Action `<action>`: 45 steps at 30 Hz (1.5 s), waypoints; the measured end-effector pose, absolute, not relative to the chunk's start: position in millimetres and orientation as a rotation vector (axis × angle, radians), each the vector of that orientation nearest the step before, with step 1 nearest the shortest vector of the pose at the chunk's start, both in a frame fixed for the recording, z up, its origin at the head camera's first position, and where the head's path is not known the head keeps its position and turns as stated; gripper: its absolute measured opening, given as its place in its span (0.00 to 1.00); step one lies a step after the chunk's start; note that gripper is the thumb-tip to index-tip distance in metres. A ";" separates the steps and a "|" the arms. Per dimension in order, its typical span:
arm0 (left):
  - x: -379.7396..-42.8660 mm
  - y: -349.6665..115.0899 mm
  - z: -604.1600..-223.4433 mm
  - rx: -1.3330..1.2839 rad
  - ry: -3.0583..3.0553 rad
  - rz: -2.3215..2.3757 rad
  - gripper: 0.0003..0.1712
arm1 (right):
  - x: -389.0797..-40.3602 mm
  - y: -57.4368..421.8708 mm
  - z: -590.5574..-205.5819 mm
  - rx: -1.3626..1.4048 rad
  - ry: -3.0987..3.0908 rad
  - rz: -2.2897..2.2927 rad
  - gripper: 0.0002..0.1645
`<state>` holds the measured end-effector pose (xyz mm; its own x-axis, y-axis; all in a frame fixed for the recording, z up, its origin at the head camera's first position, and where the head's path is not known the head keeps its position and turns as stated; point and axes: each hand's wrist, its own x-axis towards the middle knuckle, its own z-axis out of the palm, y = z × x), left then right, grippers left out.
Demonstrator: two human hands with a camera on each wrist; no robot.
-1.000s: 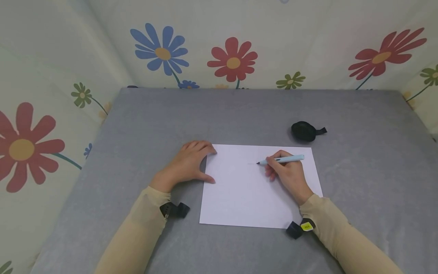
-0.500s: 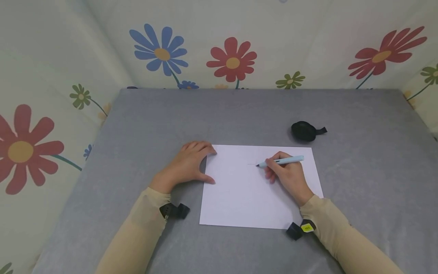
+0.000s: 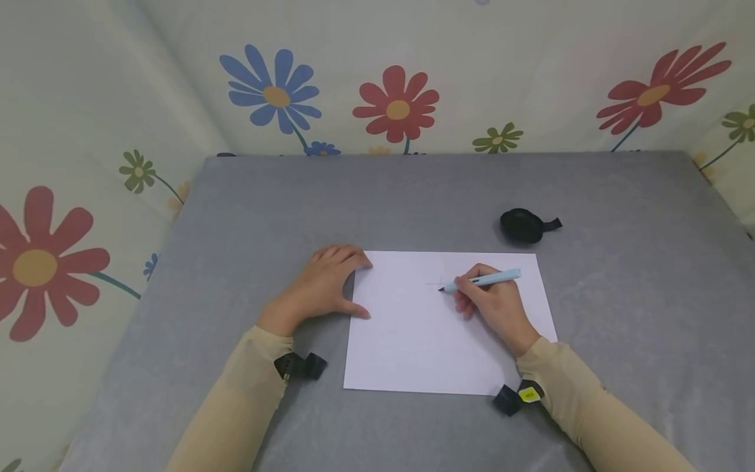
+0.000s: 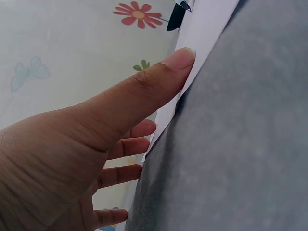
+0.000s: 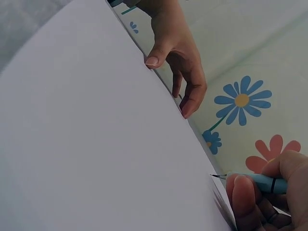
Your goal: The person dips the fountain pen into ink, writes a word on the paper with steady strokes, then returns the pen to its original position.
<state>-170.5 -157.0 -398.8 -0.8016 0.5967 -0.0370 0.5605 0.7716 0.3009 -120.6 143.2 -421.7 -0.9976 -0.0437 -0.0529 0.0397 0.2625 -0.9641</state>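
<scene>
A sheet of white paper [image 3: 407, 341] lies flat on the grey cloth. My right hand [image 3: 498, 308] pinches a light blue fountain pen [image 3: 501, 276] between thumb and fingers, its dark nib at the upper middle of the sheet. A faint short line [image 3: 432, 284] shows just left of the nib. In the right wrist view the pen [image 5: 262, 182] points left over the paper. My left hand [image 3: 318, 285] rests on the sheet's left edge, thumb and fingers spread apart. The left wrist view shows its thumb [image 4: 144, 91] pressing on the paper's edge.
A round black case [image 3: 522, 225] with a short strap lies beyond the sheet's upper right corner. Grey cloth [image 3: 354, 196] covers the table, and a flower-printed curtain [image 3: 448, 59] stands behind and at the left. Small black cameras sit on both wrists.
The pen's nib has moved slightly down and left on the paper, with the right hand shifting a little along with it. The left hand stays in place on the sheet's edge.
</scene>
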 end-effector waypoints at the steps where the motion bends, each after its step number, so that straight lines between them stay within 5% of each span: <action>1: -170.6 -157.0 -399.0 0.928 2.832 0.418 0.49 | -120.4 143.0 -422.0 -0.005 2.445 -1.861 0.12; 45: -170.3 -156.5 -399.8 0.927 2.840 0.430 0.49 | -112.0 134.3 -422.3 -0.131 2.388 -1.863 0.12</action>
